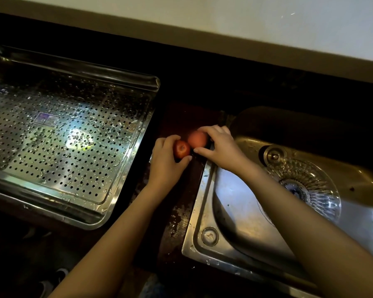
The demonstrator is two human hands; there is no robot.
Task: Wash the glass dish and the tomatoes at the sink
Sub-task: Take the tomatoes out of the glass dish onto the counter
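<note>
Head view: a person's two bare forearms reach forward over a dark surface (pixel 202 78) between a perforated tray and a sink.
Left hand: the left hand (pixel 166 162) lies on the strip of surface left of the sink, its grip curled around the darker tomato, thumb at the near side and fingers over the far side.
Right hand: the right hand (pixel 219 145) crosses over the sink's left rim, its grip wrapped over the paler tomato, fingers on top and thumb stretched toward the left hand.
Darker tomato: the darker tomato (pixel 181 149) is deep red with a shiny patch, and sits low against the surface in the left hand.
Paler tomato: the paler tomato (pixel 196 139) is orange-pink and touches the darker one just behind and to its right.
Glass dish: the glass dish (pixel 306 183) is clear with a ribbed pattern; it lies inside the sink near the drain plug (pixel 275 156), well apart from both hands.
Sink: the sink (pixel 205 211) is stainless steel, its rim spotted with water.
Tray: the perforated tray (pixel 73 130) is metal and wet with droplets; it stands left of the hands.
</note>
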